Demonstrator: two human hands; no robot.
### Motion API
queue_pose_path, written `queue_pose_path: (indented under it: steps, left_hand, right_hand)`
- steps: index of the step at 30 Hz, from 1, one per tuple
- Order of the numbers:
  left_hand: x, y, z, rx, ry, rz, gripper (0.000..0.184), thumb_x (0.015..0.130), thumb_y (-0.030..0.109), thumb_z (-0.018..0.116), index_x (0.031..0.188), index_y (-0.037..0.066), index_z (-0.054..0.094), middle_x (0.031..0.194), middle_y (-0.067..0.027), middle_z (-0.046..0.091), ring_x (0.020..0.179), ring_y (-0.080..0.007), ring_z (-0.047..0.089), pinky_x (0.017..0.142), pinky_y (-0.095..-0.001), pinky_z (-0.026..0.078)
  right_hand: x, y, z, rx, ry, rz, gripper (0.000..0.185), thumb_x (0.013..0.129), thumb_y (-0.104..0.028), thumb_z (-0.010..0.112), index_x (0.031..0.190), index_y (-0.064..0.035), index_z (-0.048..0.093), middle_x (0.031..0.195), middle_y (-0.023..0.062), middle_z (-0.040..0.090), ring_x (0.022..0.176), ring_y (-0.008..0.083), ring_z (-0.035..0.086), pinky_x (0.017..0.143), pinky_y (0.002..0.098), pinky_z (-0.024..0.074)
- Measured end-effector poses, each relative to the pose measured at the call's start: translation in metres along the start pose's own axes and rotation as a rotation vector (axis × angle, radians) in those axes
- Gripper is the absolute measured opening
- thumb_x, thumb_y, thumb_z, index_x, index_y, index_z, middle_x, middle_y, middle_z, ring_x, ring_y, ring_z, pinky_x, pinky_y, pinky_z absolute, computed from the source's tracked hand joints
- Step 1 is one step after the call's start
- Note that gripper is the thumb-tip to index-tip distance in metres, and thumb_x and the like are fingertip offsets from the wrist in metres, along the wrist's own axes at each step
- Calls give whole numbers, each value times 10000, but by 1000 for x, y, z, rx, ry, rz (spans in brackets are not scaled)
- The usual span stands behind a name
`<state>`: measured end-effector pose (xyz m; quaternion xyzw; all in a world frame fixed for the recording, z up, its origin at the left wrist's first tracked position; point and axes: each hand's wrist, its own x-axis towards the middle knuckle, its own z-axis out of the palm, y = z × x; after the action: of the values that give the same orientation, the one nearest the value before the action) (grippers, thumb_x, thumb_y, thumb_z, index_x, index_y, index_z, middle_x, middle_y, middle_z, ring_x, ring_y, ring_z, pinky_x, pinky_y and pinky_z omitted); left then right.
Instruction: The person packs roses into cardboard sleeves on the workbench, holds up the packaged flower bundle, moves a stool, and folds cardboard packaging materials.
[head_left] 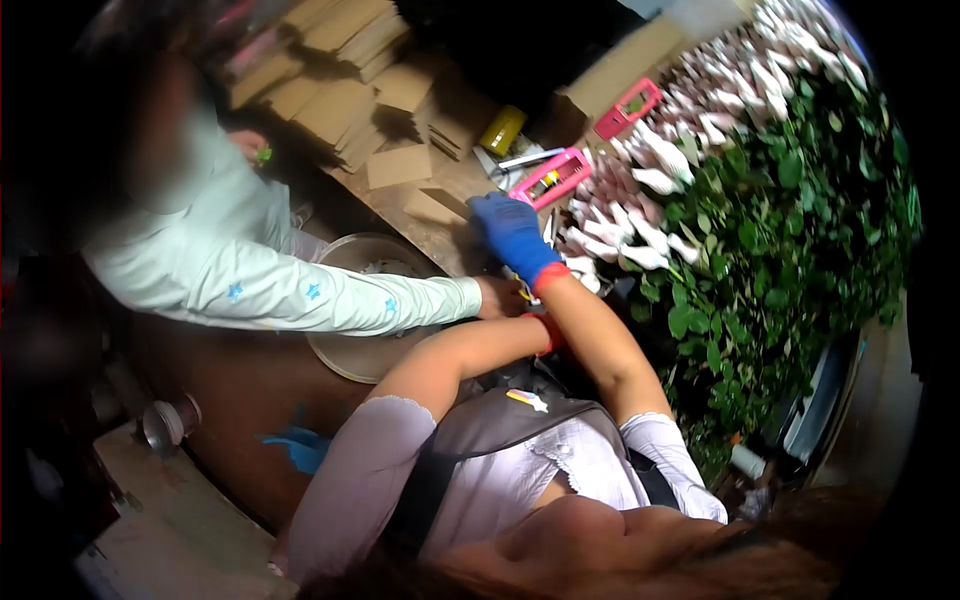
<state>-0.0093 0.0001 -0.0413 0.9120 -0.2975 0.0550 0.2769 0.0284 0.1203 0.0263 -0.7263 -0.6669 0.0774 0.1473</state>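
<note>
No words, numbers or brand names can be read. The plain signs are printed blue stars point(312, 291) on a co-worker's pale sleeve point(350, 304). A small motif point(525, 400) in yellow, pink and white sits on the dark apron point(510, 428); it is too small to make out as lettering or a picture. Any print on the yellow roll point(502, 130) on the counter point(455, 242) is too blurred to read.
</note>
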Motion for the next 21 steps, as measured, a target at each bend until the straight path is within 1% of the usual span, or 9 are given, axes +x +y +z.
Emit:
queue_pose_path:
  steps: [3,5,8,9,11,12,15,17,21]
  left_hand:
    - [5,0,1,3,-21,16,640,901,439,558,1452,120,494,1484,-126,492,1369,-304,433,1182,-471,276]
    - [9,-1,-5,18,-57,3,630,900,432,561,1446,123,501,1475,-120,503,1360,-301,442,1178,-469,282]
    - [12,3,-18,113,-223,-43,615,899,421,565,1436,128,513,1462,-111,518,1347,-296,455,1172,-465,291]
    - [16,3,-16,131,-247,-34,610,898,418,566,1433,129,517,1458,-108,523,1342,-295,459,1170,-463,294]
    - [10,-11,23,83,98,74,594,866,384,612,1387,105,555,1412,-150,547,1327,-326,468,1136,-468,322]
    - [12,-6,13,29,77,69,605,862,394,623,1386,100,555,1419,-153,545,1327,-335,471,1130,-471,331]
    - [10,-2,-3,-102,52,65,622,859,403,645,1390,93,551,1444,-164,531,1324,-360,477,1118,-481,345]
    - [6,-15,10,-173,103,112,612,868,381,642,1402,99,544,1469,-171,509,1319,-376,476,1124,-490,336]
    - [-15,7,-64,-258,32,-111,482,946,225,606,1384,36,538,1471,-186,511,1379,-381,434,1136,-460,362]
  right_hand:
    - [-80,-1,-82,223,242,-2,267,891,-232,670,1142,-143,688,1004,102,693,889,321,684,755,427,548]
    - [-149,3,-121,360,208,-39,284,876,-203,738,1139,-102,706,1056,120,703,948,318,685,835,408,550]
    - [-260,3,-116,947,86,546,291,924,-270,738,1087,-29,719,1008,82,727,866,146,670,799,327,536]
    - [-283,11,-110,860,-55,685,309,925,-291,740,1088,-29,718,971,81,731,836,136,665,771,319,535]
    - [-322,22,-94,694,-355,935,345,927,-332,744,1091,-29,716,896,80,739,777,116,655,716,303,532]
    - [-335,24,-81,740,-207,923,343,921,-347,746,1009,-17,717,798,75,731,693,123,645,647,282,516]
    - [-342,44,-64,1021,-147,1018,344,928,-348,735,907,-7,698,806,74,735,684,118,649,644,274,518]
    - [-338,53,-58,1068,-210,1014,354,930,-349,719,882,2,706,799,85,738,674,135,668,655,286,540]
    - [-332,65,-54,1059,-293,1004,395,926,-386,693,812,-8,716,753,87,739,629,141,679,640,301,562]
